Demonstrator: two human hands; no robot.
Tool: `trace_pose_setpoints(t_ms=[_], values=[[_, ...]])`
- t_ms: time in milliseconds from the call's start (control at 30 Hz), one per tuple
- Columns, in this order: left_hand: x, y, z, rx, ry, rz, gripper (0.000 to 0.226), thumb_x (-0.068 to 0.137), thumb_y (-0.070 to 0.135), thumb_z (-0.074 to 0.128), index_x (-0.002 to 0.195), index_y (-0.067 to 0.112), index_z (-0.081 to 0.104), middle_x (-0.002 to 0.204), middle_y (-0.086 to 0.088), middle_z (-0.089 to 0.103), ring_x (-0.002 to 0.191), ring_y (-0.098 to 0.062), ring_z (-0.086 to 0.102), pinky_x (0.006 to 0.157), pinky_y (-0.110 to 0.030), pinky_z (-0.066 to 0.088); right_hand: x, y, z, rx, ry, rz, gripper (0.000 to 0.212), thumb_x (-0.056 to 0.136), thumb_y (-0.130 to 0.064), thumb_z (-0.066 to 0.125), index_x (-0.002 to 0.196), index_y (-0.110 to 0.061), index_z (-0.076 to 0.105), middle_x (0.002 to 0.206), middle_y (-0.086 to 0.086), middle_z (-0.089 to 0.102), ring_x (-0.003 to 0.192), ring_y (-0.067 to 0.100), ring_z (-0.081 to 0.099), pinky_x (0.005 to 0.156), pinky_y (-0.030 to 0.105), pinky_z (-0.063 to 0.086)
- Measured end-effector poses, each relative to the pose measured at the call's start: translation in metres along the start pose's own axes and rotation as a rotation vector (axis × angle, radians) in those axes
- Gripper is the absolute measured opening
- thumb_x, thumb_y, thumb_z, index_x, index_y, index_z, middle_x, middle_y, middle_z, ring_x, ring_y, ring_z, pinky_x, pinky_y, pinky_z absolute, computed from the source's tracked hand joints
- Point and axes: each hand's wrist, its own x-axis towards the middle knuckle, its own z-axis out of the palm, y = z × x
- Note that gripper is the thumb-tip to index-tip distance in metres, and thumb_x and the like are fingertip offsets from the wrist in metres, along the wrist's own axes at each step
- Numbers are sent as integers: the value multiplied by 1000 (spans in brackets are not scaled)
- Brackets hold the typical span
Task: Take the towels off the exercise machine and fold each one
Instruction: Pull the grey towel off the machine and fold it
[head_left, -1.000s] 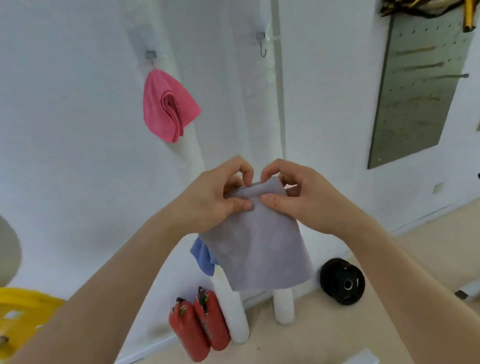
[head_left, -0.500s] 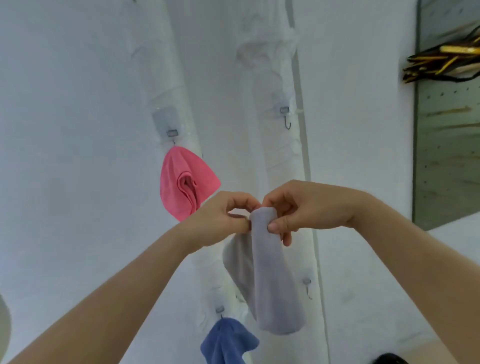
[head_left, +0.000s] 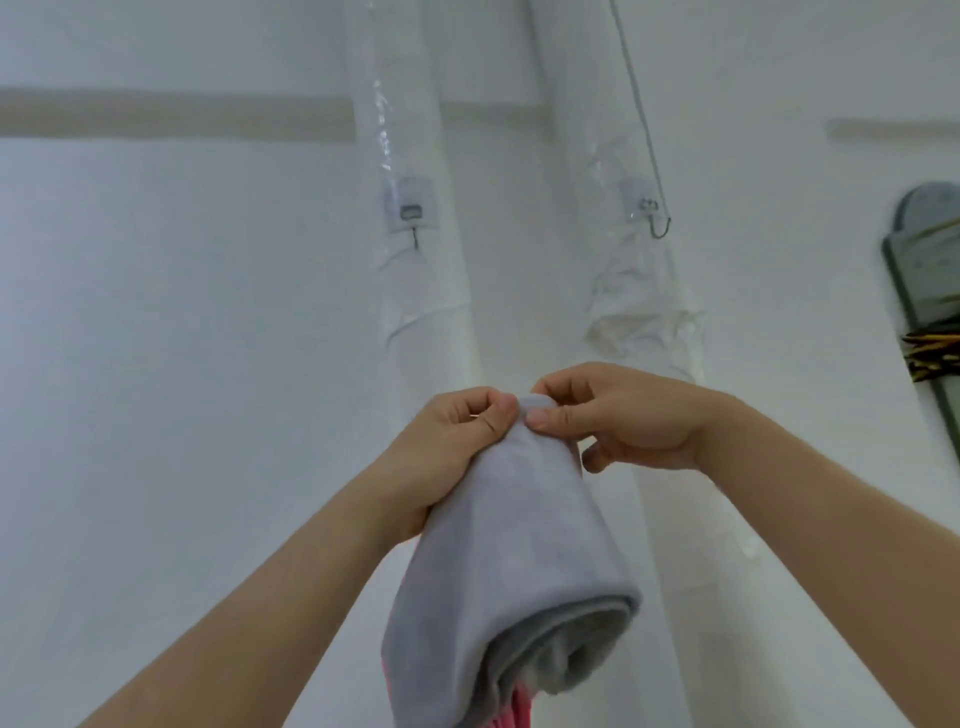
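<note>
Writing: no brand, label or lettering can be read anywhere in the view.
Grey towel (head_left: 511, 561): held up in front of the white wall (head_left: 156, 364), folded into a long soft bundle that hangs downward from the hands; its narrow top end is pinched between them, and its lower end shows a rounded fold with layered edges open toward the camera.
Left hand (head_left: 457, 447): clenched on the upper left side of the grey towel, thumb and forefinger pressed together at the top edge, palm laid against the cloth.
Right hand (head_left: 618, 415): closed on the top right of the grey towel, thumb and fingertips pinching the same top end, just beside the left hand's fingers and nearly touching them.
Pink towel (head_left: 519, 706): only a small strip is seen, behind and below the grey towel's lower end at the bottom edge.
Material: the grey towel looks like thick, matte, fleecy fabric.
Posts: two white vertical posts (head_left: 431, 291) are wrapped in clear, wrinkled plastic film.
Hooks: a small metal hook on a clear adhesive pad (head_left: 410, 212) is fixed to the left post, and a second hook (head_left: 655, 218) to the right post; both are above the hands and well apart from the towel.
Right edge: a dark-rimmed grey panel (head_left: 930, 249) is partly seen.
</note>
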Motion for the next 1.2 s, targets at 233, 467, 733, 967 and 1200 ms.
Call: trace_pose_setpoints(t_ms=[233,467,733,967,1200], values=[[58,35,-84,188,208,158,13,93,19,57,84,14,64,80,-13,64,72,-22,56,65,-30,47,89,-48,-20,128,164,-110,26,86,-21,68,107,-6,70,93,7,67,85,16,60,76,27,49],[111,77,-138,665,412,510,15,91,18,60,91,33,61,79,-4,69,69,-11,62,71,-24,48,154,-97,-41,56,467,-341,8,85,-13,70,87,-17,63,72,6,57,59,13,49,55,24,42],[154,82,-162,808,590,560,26,83,12,67,77,36,72,85,16,68,87,1,62,78,1,37,212,-92,-44,-281,830,-466,9,80,-17,68,74,-23,70,58,-9,57,60,5,53,65,19,40],[147,14,-127,655,782,573,18,83,19,64,72,33,68,75,6,60,66,-1,51,60,-5,36,215,-45,-23,-496,880,-529,18,95,-19,52,104,-19,67,102,5,63,95,16,55,82,22,37],[134,13,-123,856,787,552,8,86,20,54,79,23,56,94,-3,57,94,-36,55,71,-40,44,195,-28,-5,-972,820,-541,33,92,-25,45,124,-17,50,134,8,41,118,27,43,93,41,46]])
